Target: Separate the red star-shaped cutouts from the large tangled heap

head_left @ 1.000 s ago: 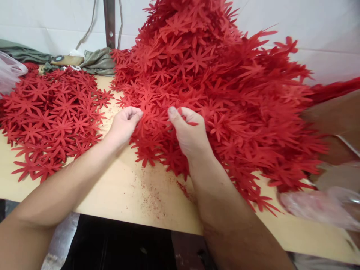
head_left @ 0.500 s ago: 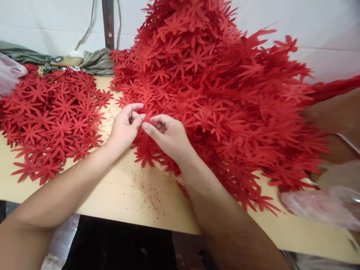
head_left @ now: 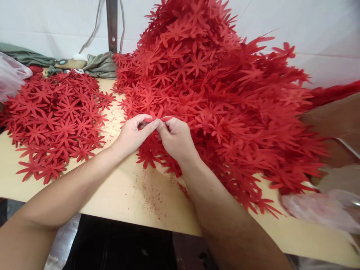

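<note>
Between my fingertips is a red flower-shaped cutout [head_left: 159, 113] with long narrow petals, partly covered by the fingers. My left hand [head_left: 138, 129] pinches it from the left, thumb pointing right. My right hand [head_left: 177, 137] pinches it from the other side, and the two thumbs meet at its middle. Just behind and to the right of the hands rises a large heap of similar red cutouts [head_left: 213, 93]. Left of my forearm lies a lower, flatter pile of red cutouts [head_left: 56, 120].
The pale tabletop [head_left: 112, 195] carries red crumbs [head_left: 149, 191] near its front edge. A clear plastic bag [head_left: 320, 210] and a cardboard box [head_left: 334, 120] are at the right. Another plastic bag [head_left: 12, 75] and crumpled greenish cloth [head_left: 99, 64] lie at the back left.
Both hands have shifted slightly right and drawn together, thumbs now touching. More of the held cutout's petals show above the fingers. The camera view has shifted slightly.
</note>
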`<state>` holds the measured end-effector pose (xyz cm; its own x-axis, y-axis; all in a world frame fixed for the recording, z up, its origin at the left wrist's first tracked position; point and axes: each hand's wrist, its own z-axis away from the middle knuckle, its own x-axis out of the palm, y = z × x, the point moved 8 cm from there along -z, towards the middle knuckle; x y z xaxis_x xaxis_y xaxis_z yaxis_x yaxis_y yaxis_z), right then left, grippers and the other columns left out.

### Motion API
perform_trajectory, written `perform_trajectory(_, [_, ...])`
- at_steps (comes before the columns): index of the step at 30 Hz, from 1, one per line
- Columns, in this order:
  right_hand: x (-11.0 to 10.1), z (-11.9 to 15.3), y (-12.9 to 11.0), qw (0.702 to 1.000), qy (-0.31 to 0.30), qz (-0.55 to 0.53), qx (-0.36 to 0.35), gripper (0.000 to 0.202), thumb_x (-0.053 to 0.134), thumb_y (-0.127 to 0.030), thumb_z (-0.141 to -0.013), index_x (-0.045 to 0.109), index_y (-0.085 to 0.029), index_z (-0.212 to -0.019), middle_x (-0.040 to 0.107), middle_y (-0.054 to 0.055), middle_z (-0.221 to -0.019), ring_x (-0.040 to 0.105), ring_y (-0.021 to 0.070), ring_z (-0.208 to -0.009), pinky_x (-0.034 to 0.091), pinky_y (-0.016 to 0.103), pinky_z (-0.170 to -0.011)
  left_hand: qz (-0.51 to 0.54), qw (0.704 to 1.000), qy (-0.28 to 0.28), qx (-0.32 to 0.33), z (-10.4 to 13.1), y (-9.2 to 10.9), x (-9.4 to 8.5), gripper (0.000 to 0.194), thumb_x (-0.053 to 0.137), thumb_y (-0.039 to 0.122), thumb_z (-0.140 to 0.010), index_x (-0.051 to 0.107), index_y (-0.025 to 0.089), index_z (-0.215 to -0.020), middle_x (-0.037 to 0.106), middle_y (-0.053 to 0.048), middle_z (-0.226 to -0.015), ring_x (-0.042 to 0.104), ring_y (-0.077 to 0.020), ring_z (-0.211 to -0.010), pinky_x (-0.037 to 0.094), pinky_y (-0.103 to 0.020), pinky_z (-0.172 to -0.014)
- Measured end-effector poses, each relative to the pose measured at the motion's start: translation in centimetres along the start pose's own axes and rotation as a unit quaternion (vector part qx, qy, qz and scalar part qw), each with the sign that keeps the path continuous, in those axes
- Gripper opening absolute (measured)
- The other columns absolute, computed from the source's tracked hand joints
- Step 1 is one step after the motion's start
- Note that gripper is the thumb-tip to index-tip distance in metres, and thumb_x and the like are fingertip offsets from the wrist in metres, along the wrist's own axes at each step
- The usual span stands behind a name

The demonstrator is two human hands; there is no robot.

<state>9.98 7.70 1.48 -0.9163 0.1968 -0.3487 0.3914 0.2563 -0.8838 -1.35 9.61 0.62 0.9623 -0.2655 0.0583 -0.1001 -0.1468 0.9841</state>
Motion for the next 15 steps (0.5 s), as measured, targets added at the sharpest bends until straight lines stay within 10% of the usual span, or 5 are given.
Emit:
perform_trajectory(8, [-0.6, -0.6, 1.0, 0.996, 0.010, 0.081, 0.045, 0.044, 0.047, -0.032, -0.088, 0.028, -0.022, -0.049, 0.031, -0.005, -0.046, 0.029, 0.0086, -0.047, 0.024, 0.028, -0.051, 0.024, 0.999, 0.025, -0.037, -0.1, -1.1, -0.6, 0.013, 0.063, 0.015, -0.074, 0.054, 0.014, -0.064, 0.050, 0.006, -0.058, 0.042, -0.0044, -0.055, 0.036, -0.020, -0.059])
perform_trajectory(15, [-1.8, -0.5, 1.4, 0.993, 0.040, 0.108, 0.030, 0.019, 0.064, -0.024, -0.074, 0.061, -0.017, -0.091, 0.063, 0.006, -0.090, 0.057, 0.0149, -0.077, 0.049, 0.032, -0.078, -0.049, 0.997, 0.058, -0.028, -0.2, -2.1, -1.5, 0.001, 0.057, 0.014, -0.076, 0.058, 0.014, -0.077, 0.055, 0.004, -0.067, 0.047, -0.0069, -0.061, 0.039, -0.020, -0.065])
